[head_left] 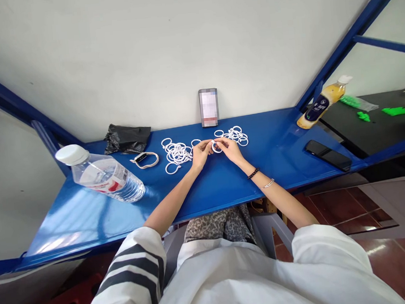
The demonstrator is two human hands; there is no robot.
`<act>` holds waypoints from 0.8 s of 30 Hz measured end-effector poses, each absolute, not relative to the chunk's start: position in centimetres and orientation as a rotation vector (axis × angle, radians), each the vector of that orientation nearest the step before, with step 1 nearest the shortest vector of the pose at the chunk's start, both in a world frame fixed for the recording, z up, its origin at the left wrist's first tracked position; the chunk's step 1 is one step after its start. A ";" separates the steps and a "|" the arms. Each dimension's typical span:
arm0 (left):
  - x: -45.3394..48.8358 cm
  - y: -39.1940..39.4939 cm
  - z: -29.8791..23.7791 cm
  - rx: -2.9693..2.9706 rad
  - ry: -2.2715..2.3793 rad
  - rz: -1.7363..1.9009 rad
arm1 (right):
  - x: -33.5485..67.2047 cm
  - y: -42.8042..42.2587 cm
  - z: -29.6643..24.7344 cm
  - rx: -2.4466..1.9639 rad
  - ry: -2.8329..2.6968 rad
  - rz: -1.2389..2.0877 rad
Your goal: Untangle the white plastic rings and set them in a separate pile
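Between my two hands is a white plastic ring [216, 147], held just above the blue table. My left hand [202, 154] pinches its left side, fingers closed. The right hand [229, 148] closes on its other side with thumb and fingertips. Left of my hands lies a tangled pile of white rings [177, 153], with one loose ring [196, 142] right behind my left fingers. A smaller group of white rings [237, 135] lies beyond my right hand. My fingers cover part of the held ring.
A phone [209, 108] leans upright against the wall. To the left are a black plastic bag [127, 138], a watch [146, 159] and a large water bottle [105, 177]. On the right stand a tilted drink bottle [322, 104] and a dark phone [327, 155]. The blue table [226, 183] ends before my lap.
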State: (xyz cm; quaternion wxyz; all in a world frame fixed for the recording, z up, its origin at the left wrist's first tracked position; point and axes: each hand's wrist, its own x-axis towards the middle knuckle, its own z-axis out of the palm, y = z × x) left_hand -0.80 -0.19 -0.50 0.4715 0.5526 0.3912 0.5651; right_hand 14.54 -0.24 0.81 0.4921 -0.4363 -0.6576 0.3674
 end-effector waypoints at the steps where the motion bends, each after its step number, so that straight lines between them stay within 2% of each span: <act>1: -0.8 -0.3 -0.4 1.347 0.964 1.393 | 14.6 -0.3 0.9 -1.067 -1.574 0.871; 10: -0.1 -1.5 0.3 1.486 0.995 1.353 | 14.9 -0.7 1.5 -1.070 -1.477 0.722; 24: -0.2 -1.0 -0.8 1.631 0.985 1.450 | 14.7 -0.8 1.3 -1.036 -1.564 0.687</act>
